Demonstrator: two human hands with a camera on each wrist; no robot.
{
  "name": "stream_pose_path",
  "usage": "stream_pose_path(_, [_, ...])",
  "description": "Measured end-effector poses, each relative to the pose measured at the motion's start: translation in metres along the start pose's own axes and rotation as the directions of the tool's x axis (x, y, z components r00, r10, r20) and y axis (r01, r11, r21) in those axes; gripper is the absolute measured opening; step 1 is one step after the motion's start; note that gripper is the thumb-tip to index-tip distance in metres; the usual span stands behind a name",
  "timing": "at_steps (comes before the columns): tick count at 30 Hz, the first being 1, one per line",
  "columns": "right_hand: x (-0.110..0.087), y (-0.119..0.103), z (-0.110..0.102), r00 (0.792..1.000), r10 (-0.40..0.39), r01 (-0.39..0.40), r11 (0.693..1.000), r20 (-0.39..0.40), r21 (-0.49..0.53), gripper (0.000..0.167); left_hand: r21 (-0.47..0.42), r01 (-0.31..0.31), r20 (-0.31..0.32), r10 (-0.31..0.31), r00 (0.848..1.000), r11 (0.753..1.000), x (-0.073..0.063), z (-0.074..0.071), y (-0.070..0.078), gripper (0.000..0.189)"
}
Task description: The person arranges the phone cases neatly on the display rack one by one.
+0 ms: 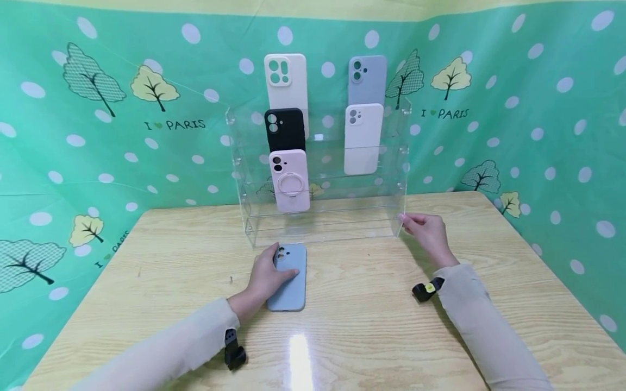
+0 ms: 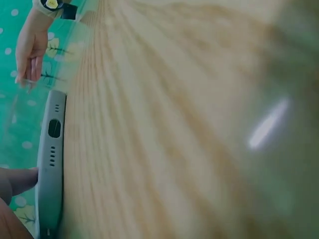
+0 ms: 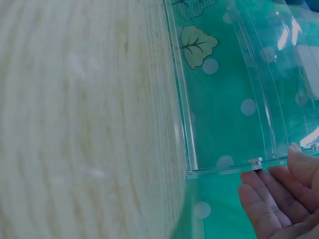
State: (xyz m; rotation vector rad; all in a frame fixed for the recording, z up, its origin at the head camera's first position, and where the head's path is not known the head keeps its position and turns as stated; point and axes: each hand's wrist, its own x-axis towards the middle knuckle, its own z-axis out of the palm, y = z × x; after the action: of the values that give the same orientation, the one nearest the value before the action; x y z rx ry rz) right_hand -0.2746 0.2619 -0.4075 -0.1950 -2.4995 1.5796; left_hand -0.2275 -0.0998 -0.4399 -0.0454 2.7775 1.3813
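Observation:
A light blue phone case [image 1: 292, 290] lies back side up on the wooden table, in front of a clear acrylic display rack [image 1: 323, 239]. My left hand [image 1: 266, 274] holds it from the left, thumb across its back and fingers at its upper left edge. In the left wrist view, the bottom end of the case [image 2: 51, 154] shows its port opening close to the tabletop. At the rack's lower right corner, my right hand [image 1: 428, 233] pinches the edge of the side panel. The right wrist view has that hand [image 3: 284, 199] beside a metal screw [image 3: 255, 162] on the panel.
On the rack's left stand a white case [image 1: 288, 98], a black case [image 1: 285, 130] and a pink case with a ring [image 1: 292, 198]. To the right are a grey-blue case [image 1: 371, 89] and another white case [image 1: 363, 141]. Green patterned cloth [image 1: 98, 163] surrounds the table.

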Motion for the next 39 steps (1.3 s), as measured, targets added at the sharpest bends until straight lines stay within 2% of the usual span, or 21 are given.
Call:
stream_pose_path(6, [0.001, 0.002, 0.001, 1.0, -0.02, 0.02, 1.0, -0.005, 0.012, 0.043, 0.1, -0.043, 0.004, 0.043, 0.999, 0.994, 0.0, 0.002, 0.007, 0.086])
stream_pose_path(15, [0.002, 0.003, 0.002, 1.0, -0.028, 0.028, 1.0, -0.01, 0.014, 0.042, 0.066, -0.07, 0.05, 0.067, 0.996, 0.995, -0.002, 0.006, 0.016, 0.094])
stream_pose_path(19, [0.002, 0.003, 0.002, 1.0, -0.017, 0.017, 1.0, -0.009, 0.001, 0.043, 0.011, -0.048, 0.105, 0.047, 0.993, 0.999, 0.001, 0.002, 0.016, 0.09])
stream_pose_path(24, [0.002, 0.003, 0.001, 1.0, -0.011, 0.011, 1.0, -0.015, -0.007, 0.042, -0.093, -0.005, 0.153, 0.02, 0.988, 0.996, 0.006, -0.007, 0.021, 0.063])
stream_pose_path(28, [0.002, 0.003, 0.001, 1.0, -0.015, 0.015, 1.0, -0.018, -0.007, 0.042, -0.135, -0.025, 0.142, 0.044, 0.989, 0.991, 0.009, -0.016, 0.027, 0.045])
stream_pose_path(34, [0.002, 0.002, 0.001, 1.0, -0.016, 0.016, 1.0, -0.011, -0.001, 0.042, -0.18, -0.061, 0.135, 0.086, 0.987, 0.982, 0.01, -0.028, 0.037, 0.033])
stream_pose_path(39, [0.001, 0.001, 0.0, 1.0, -0.014, 0.014, 1.0, -0.004, -0.002, 0.042, -0.26, -0.097, 0.154, 0.141, 0.978, 0.961, 0.009, -0.036, 0.046, 0.027])
